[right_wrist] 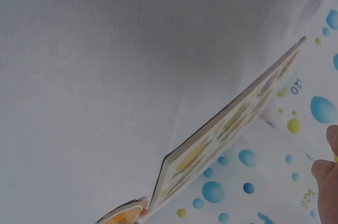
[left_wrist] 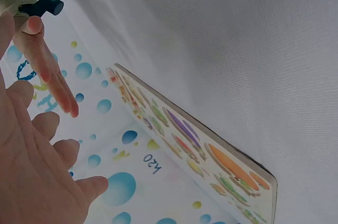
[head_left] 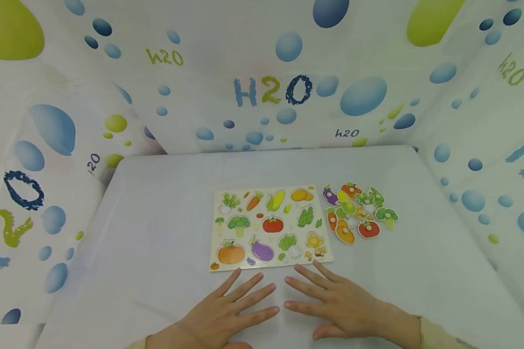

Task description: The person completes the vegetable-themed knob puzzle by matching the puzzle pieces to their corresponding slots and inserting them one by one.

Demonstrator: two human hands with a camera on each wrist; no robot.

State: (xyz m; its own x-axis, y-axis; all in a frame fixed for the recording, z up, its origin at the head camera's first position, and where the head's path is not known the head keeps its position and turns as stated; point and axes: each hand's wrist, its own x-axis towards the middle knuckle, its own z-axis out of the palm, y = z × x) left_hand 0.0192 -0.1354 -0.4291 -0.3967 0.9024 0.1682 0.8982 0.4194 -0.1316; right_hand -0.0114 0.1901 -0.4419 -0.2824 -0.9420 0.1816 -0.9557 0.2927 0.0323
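Note:
A flat wooden puzzle board (head_left: 255, 254) printed with vegetables lies in the middle of the white table. To its right sits a loose heap of vegetable puzzle pieces with small knobs, among them a tomato piece (head_left: 368, 229), a broccoli piece (head_left: 386, 216) and an eggplant piece (head_left: 330, 196). Just in front of the board, my left hand (head_left: 227, 310) is spread, fingers straight, holding nothing. My right hand (head_left: 338, 303) is spread likewise beside it, fingertips near the board's front edge. In the left wrist view the board (left_wrist: 232, 166) appears at a slant beyond the left fingers.
A white cloth covers the table (head_left: 157, 218). Around its back and sides hangs a white curtain (head_left: 201, 72) with blue and green drops and H2O lettering. Some pieces in the heap overlap, such as the corn piece (head_left: 346, 202) and the carrot piece (head_left: 332, 220).

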